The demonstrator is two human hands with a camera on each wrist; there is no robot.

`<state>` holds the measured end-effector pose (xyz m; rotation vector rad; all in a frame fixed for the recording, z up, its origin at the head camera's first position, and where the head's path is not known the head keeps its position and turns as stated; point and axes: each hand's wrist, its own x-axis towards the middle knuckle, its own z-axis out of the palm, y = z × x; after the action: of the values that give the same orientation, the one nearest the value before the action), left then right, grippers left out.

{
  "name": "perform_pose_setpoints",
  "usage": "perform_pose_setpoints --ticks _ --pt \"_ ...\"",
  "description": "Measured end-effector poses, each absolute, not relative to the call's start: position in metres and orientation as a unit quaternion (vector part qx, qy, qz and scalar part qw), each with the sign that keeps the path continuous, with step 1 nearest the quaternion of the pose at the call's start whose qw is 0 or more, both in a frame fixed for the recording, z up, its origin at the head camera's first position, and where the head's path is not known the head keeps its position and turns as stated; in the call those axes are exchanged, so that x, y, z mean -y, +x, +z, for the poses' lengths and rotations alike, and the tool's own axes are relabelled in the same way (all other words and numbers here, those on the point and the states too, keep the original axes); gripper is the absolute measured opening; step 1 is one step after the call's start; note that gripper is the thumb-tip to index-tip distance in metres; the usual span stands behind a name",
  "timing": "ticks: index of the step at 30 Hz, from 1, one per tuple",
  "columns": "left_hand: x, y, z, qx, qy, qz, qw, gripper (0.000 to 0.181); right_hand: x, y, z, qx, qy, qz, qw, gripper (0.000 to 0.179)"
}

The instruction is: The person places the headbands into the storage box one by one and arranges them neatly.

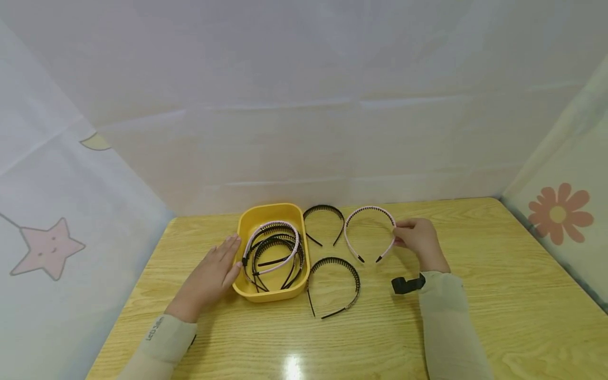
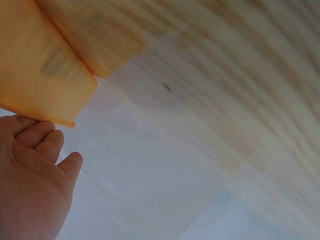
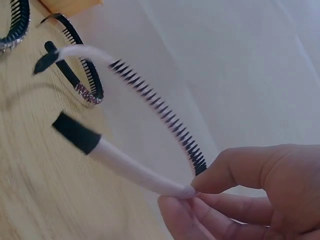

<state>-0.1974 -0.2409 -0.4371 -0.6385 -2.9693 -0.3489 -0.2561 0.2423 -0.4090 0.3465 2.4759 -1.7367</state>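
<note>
My right hand (image 1: 418,240) pinches the right side of a pink headband (image 1: 349,240) with black teeth and black tips. In the right wrist view, thumb and fingers hold the pink headband (image 3: 140,172) near its bend, its tips pointing left. My left hand (image 1: 211,274) rests with fairly straight fingers against the left rim of a yellow basket (image 1: 273,297). The left wrist view shows the fingertips touching the rim of the basket (image 2: 45,65). Inside the basket lie a pink headband (image 1: 297,237) and several black headbands (image 1: 266,245), overlapping one another.
Right of the basket, a black toothed headband (image 1: 324,207) lies at the back of the wooden table (image 1: 380,338). Another black headband (image 1: 357,279), with a glittery section, lies in front of it. Patterned cloth (image 1: 304,105) hangs behind the table and at its sides.
</note>
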Motion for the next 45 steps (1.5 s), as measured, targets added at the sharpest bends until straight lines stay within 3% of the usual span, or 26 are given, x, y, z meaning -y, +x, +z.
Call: perform_pose_setpoints --ticks 15,35,45 --pt "0.241 -0.197 -0.437 0.970 -0.210 -0.112 0.045 0.061 -0.225 -0.255 -0.405 -0.761 0.084 -0.643 0.012 0.042" --pt "0.240 -0.196 -0.435 0.970 -0.210 -0.115 0.046 0.061 -0.179 -0.246 -0.391 -0.716 0.051 -0.696 0.003 0.036" --pt "0.240 -0.195 -0.433 0.970 -0.210 -0.112 0.045 0.061 -0.155 -0.234 -0.385 -0.666 0.028 -0.745 0.030 0.033"
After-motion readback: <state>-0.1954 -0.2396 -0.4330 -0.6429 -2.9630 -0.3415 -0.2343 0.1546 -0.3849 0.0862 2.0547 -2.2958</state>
